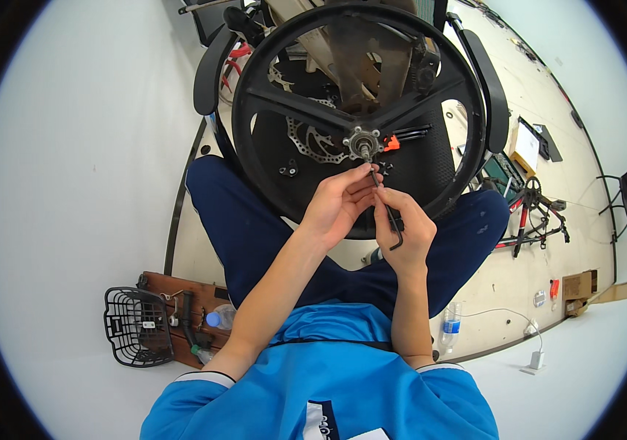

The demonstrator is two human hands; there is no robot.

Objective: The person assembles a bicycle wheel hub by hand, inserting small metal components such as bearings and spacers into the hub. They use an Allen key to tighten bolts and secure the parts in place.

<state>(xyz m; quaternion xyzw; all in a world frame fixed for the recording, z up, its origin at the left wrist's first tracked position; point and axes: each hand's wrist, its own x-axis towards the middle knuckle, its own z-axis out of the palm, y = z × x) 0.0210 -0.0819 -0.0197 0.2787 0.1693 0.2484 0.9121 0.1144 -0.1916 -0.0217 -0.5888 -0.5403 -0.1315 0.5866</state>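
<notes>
A black L-shaped hex key (392, 216) is pinched in my right hand (407, 226), its short bent end pointing toward me. At the key's far end, the fingertips of my left hand (337, 205) close together; whether they hold the key itself or a small bolt on its tip is too small to tell. Just beyond my fingertips is the metal hub (364, 141) of a black three-spoke wheel (299, 108), with bolts ringed round its axle. Through the wheel's openings, silver brake discs (306, 139) show on the black chair seat (269, 147).
Chair armrests (214, 70) flank the wheel. Small black parts (289, 169) and an orange piece (392, 143) lie on the seat. A red-and-black bike frame (525, 213) rests on the floor at right. At lower left are a black basket (137, 326) and bottles (221, 317).
</notes>
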